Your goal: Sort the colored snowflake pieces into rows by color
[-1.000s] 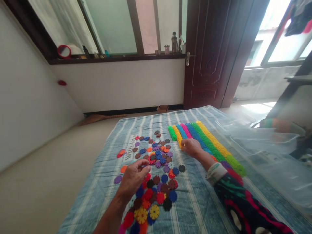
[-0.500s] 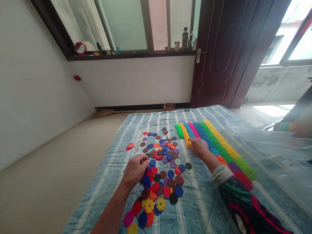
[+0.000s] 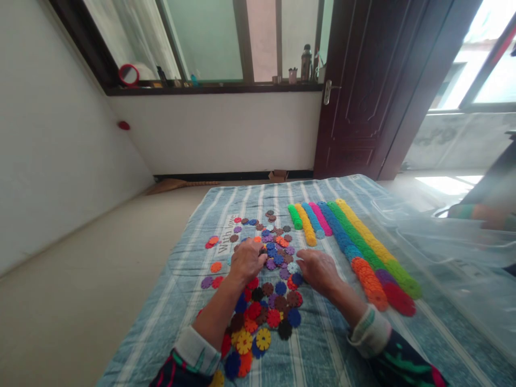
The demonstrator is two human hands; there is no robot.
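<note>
Notched plastic discs in many colours lie in a loose pile, with a yellow disc [image 3: 263, 339] near its front end. My left hand [image 3: 246, 262] is over the left side of the pile, fingers curled together near a small black disc; whether they hold a disc is hidden. To the right of the pile, my right hand [image 3: 320, 270] has its thumb and forefinger apart beside a pale blue disc [image 3: 293, 267]. Beyond it are overlapping rows of discs sorted by colour, including a short yellow row [image 3: 307, 228] and an orange row [image 3: 368, 285].
A striped blue-and-white cloth [image 3: 322, 338] covers the surface under the discs. Clear plastic containers [image 3: 455, 236] stand at its right edge. A wall with a window ledge [image 3: 221, 90] and a dark red door [image 3: 358, 80] rise behind.
My right hand has left the yellow row and moved down and left to the pile's edge. My left hand has moved up and right over the pile.
</note>
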